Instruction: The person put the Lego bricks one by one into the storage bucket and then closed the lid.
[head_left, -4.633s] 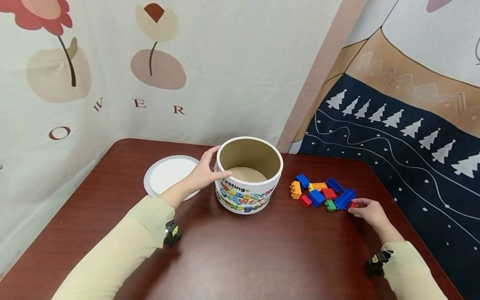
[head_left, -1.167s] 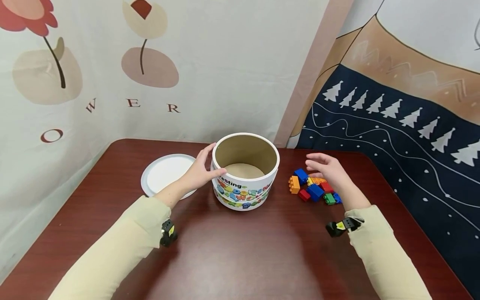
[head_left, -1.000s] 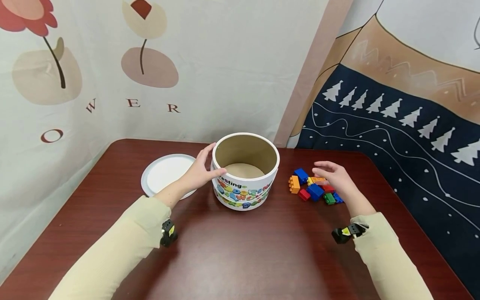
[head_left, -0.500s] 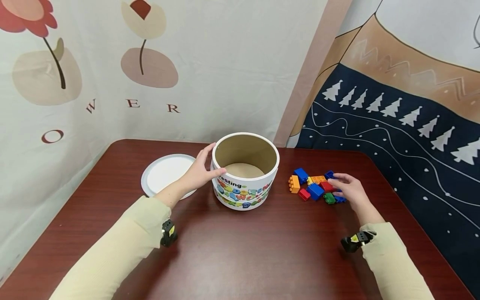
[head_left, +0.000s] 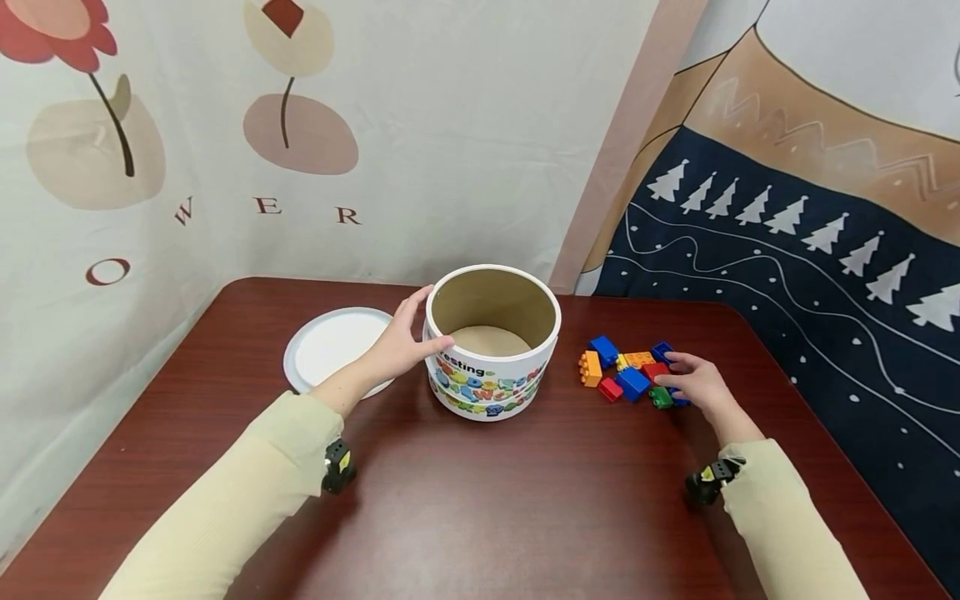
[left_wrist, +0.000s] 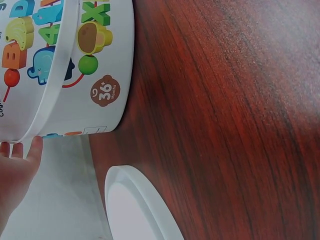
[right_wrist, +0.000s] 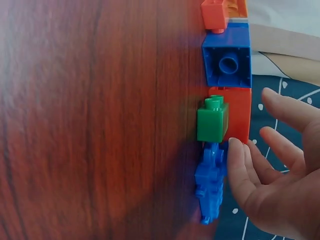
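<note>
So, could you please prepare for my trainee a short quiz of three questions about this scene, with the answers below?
1. True or false: the left hand touches the white cylindrical container with colourful printing.

2. Choose one: where is the flat round white lid?
A) On top of the container
B) Inside the container
C) On the dark red-brown table, to the left of the container

3. Short answer: which hand is closer to the pile of colourful plastic bricks?

Key:
1. True
2. C
3. The right hand
</note>
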